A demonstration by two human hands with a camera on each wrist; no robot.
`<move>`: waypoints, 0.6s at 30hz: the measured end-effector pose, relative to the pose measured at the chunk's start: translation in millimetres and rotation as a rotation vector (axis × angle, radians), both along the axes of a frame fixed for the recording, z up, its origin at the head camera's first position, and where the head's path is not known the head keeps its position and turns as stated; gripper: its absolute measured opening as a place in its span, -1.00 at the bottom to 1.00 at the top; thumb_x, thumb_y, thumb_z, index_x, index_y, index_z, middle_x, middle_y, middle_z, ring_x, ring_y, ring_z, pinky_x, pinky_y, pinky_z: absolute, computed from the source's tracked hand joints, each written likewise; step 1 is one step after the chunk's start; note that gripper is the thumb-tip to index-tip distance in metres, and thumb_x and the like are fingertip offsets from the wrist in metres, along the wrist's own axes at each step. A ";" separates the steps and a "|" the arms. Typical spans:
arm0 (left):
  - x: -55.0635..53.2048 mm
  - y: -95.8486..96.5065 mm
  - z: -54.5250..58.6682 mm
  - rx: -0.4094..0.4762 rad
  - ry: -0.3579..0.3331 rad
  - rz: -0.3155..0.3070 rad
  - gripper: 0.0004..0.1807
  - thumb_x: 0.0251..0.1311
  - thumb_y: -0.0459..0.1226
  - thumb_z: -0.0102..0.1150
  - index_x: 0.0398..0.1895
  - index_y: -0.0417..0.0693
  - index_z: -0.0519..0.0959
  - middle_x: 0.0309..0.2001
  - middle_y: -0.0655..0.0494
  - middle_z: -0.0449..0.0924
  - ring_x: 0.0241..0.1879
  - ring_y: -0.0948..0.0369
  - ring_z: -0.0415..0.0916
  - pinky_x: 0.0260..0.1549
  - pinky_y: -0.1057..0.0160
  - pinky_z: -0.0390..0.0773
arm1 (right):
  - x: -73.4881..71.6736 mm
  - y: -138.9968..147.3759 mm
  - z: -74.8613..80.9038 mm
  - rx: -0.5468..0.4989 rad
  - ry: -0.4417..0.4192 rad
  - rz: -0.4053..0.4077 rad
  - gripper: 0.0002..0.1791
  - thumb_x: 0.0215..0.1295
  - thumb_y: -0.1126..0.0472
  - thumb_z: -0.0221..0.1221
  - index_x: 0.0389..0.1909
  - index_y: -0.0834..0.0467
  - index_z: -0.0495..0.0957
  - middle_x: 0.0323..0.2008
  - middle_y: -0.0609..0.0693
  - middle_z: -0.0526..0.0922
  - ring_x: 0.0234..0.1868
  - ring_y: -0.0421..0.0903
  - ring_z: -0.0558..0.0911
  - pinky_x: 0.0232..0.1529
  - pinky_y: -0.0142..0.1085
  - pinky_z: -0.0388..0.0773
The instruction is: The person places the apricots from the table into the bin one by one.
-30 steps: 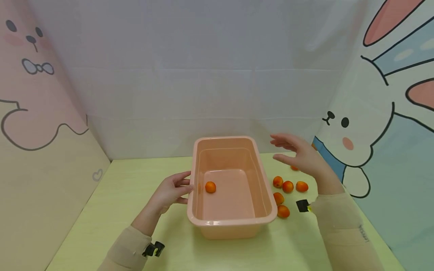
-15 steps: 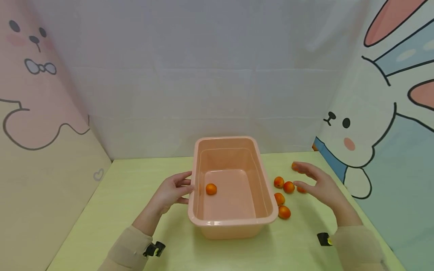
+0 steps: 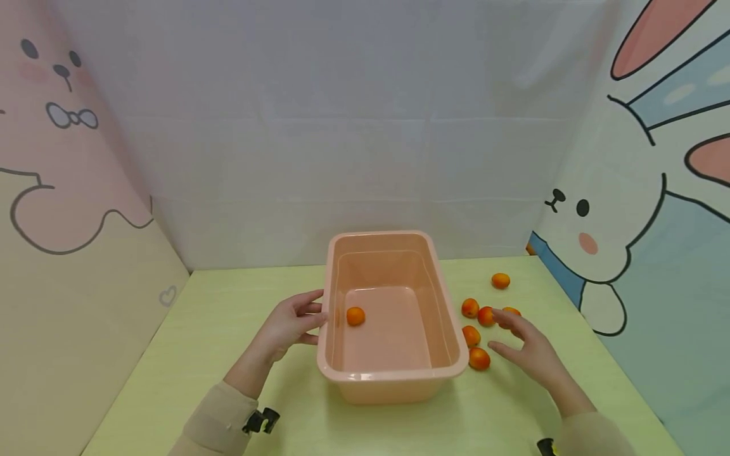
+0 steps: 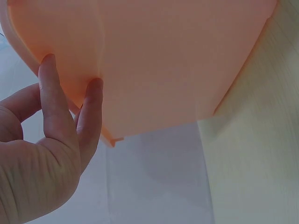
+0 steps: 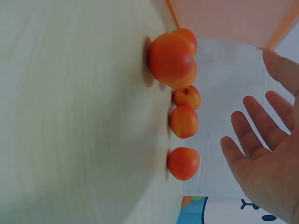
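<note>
A pink plastic tub stands mid-table, and one small round orange fruit lies inside it on the left. My left hand holds the tub's left rim, its thumb at the edge and its fingers against the outer wall under the lip. Right of the tub, several orange-red fruits lie on the table. My right hand hovers over them, fingers spread and thumb apart, with nothing in its grasp. In the right wrist view the palm is apart from the nearest fruit. Fingertips partly cover one fruit in the head view.
One fruit lies farther back, away from the group. The pale yellow-green table ends at a grey back wall. Cartoon side walls stand at left and right.
My right hand has come down and toward me from above the back of the table to the fruits beside the tub. My left hand and the tub have stayed in place.
</note>
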State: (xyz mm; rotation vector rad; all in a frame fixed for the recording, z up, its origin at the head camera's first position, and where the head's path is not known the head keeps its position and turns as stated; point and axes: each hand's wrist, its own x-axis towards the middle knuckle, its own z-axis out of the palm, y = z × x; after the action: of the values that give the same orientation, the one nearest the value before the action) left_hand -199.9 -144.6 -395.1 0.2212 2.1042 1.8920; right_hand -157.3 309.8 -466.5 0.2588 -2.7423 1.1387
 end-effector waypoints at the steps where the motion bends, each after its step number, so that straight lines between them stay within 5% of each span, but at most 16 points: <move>1: 0.0 -0.1 -0.2 -0.001 0.001 0.001 -0.33 0.35 -0.41 0.17 0.47 -0.34 0.18 0.12 -0.31 0.49 -0.14 0.02 0.67 -0.31 0.06 0.73 | 1.0 -0.4 -2.9 -0.005 -0.002 -0.001 -0.35 0.26 0.18 0.36 0.33 0.24 0.39 0.22 0.21 0.50 0.15 0.18 0.50 0.24 -0.28 0.43; 6: 0.3 0.3 -0.3 0.000 0.003 0.001 -0.33 0.35 -0.41 0.17 0.47 -0.34 0.18 0.13 -0.31 0.49 -0.13 0.01 0.67 -0.31 0.06 0.73 | 5.6 -2.7 -13.3 -0.043 -0.065 -0.006 -0.32 0.27 0.14 0.36 0.35 0.25 0.35 0.24 0.25 0.48 0.17 0.25 0.48 0.23 0.21 0.38; 18: 1.2 0.4 0.9 -0.010 0.008 -0.003 -0.33 0.35 -0.40 0.17 0.47 -0.34 0.18 0.13 -0.31 0.49 -0.13 0.00 0.67 -0.32 0.05 0.73 | 9.0 -4.3 -35.4 -0.124 -0.200 0.000 -0.26 0.23 0.16 0.38 0.37 0.28 0.32 0.20 0.30 0.50 0.18 0.28 0.48 0.21 0.20 0.42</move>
State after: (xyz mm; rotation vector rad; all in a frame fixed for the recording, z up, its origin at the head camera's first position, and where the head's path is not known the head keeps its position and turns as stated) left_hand -198.7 -144.1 -394.2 0.2299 2.1166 1.8815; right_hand -148.3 305.5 -501.9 0.1361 -2.8244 1.3987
